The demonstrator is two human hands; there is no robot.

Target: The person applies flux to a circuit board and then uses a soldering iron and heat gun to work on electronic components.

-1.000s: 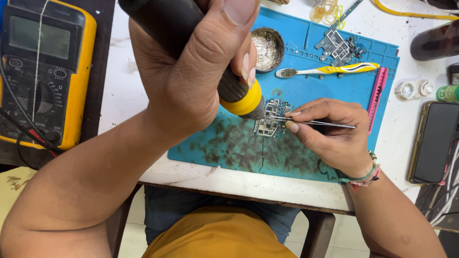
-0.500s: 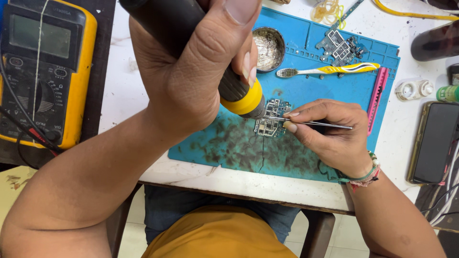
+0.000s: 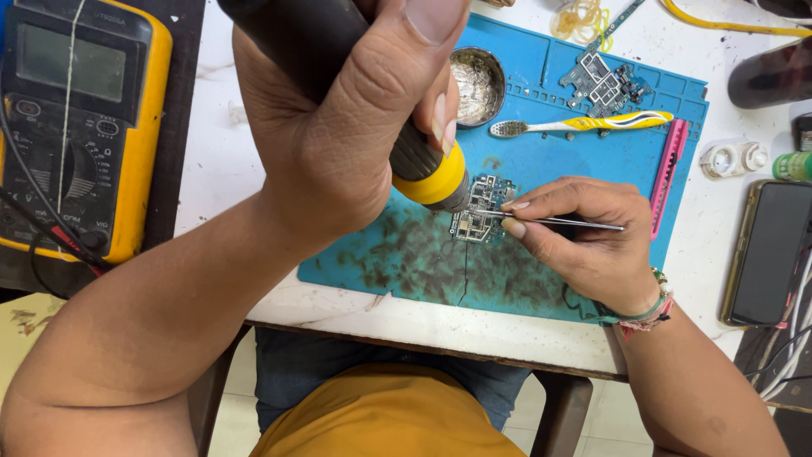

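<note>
the left hand is wrapped tight around a black and yellow soldering iron, its tip at a small circuit board on the blue mat. the right hand pinches thin tweezers touching the board on the worktop.

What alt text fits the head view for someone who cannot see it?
The left hand holds a black-and-yellow heating tool over a small circuit board on a blue mat, while the right hand holds tweezers to it.
</note>
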